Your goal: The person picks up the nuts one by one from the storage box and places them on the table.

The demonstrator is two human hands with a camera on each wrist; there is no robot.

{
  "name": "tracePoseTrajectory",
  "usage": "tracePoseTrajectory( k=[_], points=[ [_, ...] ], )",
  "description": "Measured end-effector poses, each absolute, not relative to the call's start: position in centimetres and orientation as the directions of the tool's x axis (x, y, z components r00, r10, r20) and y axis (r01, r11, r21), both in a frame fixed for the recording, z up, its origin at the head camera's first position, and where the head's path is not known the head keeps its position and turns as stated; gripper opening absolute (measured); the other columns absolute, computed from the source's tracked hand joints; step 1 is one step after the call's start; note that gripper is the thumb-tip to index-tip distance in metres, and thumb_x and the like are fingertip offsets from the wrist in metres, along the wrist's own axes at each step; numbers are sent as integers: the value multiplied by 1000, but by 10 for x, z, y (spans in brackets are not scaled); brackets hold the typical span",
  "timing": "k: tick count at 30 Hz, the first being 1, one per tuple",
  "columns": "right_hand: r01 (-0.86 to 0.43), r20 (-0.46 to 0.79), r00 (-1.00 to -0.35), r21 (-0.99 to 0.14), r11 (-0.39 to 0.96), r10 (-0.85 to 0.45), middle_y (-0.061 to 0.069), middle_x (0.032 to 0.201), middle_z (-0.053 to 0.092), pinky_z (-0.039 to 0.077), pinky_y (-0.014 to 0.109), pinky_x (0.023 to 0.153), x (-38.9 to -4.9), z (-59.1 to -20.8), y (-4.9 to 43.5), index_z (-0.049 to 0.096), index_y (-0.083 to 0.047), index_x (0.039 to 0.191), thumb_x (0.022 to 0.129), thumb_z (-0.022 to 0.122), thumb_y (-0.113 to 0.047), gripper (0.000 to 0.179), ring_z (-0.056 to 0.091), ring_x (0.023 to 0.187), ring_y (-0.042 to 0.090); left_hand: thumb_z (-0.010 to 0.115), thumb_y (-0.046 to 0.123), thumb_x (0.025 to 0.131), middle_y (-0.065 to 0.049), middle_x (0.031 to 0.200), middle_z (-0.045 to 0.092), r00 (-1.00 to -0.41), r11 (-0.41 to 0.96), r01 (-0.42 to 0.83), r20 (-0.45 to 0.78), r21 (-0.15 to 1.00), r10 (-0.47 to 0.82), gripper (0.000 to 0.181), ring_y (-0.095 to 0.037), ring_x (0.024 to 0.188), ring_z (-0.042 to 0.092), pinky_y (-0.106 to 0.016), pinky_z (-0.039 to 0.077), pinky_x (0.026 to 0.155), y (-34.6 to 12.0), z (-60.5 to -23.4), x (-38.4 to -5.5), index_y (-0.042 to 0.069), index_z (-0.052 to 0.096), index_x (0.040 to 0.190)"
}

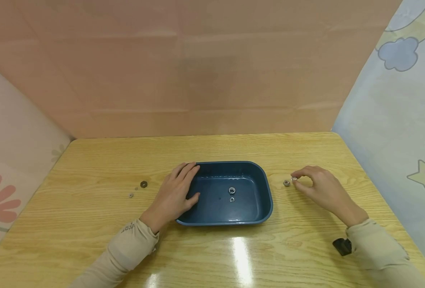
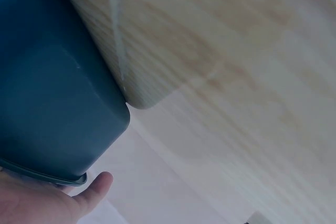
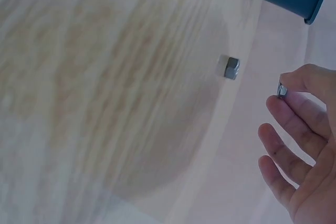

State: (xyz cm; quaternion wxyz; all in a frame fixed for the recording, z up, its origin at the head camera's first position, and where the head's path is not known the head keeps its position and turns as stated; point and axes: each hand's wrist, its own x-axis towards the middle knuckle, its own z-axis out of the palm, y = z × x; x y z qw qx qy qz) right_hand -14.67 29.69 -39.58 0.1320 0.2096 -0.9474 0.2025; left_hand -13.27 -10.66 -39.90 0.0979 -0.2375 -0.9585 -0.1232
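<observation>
A dark blue plastic basin [image 1: 216, 220] stands on the table. My left hand [image 1: 174, 194] rests on its left rim with fingers fairly straight, the thumb over the inside. Two silver nuts lie on the basin floor, a larger nut [image 1: 232, 191] and a smaller nut [image 1: 232, 199]. To the right of the basin, my right hand [image 1: 320, 188] pinches a small silver nut [image 3: 282, 89] between thumb and index finger, the other fingers loosely bent. Another hex nut [image 3: 231, 68] sits on the table just left of that hand.
Left of the basin lie a dark nut [image 1: 143, 184], a tiny light piece [image 1: 136, 188] and a small silver nut [image 1: 131, 195]. The wooden table [image 1: 288, 256] meets a brown paper-like backdrop [image 1: 212, 80] behind and patterned panels at both sides.
</observation>
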Motion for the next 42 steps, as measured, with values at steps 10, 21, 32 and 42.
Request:
tracePoseTrajectory(
  k=[10, 21, 32, 42],
  points=[
    [-387, 254, -916, -353, 852, -311, 15, 103, 74, 52, 59, 80, -146, -397, 307, 75, -4, 103, 90, 69, -11, 16, 66, 100, 42, 76, 27, 87, -10, 156, 40, -869, 858, 478, 244, 189, 430, 75, -35, 143, 36, -56, 40, 110, -106, -398, -132, 8, 41, 150],
    [-334, 153, -942, -377, 864, -297, 15, 102, 73, 53, 56, 77, -148, -400, 315, 75, -3, 106, 92, 67, -15, 19, 67, 98, 42, 76, 27, 86, -11, 155, 41, -867, 857, 480, 251, 186, 431, 75, -34, 143, 37, -57, 42, 107, -106, -398, -131, 8, 41, 150],
    [-338, 133, -941, -369, 866, -311, 14, 99, 74, 54, 54, 78, -151, -405, 317, 75, -2, 105, 90, 68, -11, 18, 68, 95, 39, 76, 27, 86, -11, 155, 41, -864, 856, 483, 258, 182, 433, 75, -34, 143, 37, -57, 42, 107, -107, -399, -132, 8, 41, 149],
    [-369, 116, -929, -364, 855, -351, 12, 96, 74, 56, 48, 75, -154, -407, 315, 75, -1, 103, 89, 70, -7, 16, 70, 87, 30, 77, 27, 86, -11, 155, 41, -863, 856, 485, 256, 180, 435, 75, -35, 142, 37, -57, 42, 108, -107, -400, -134, 8, 41, 150]
  ],
)
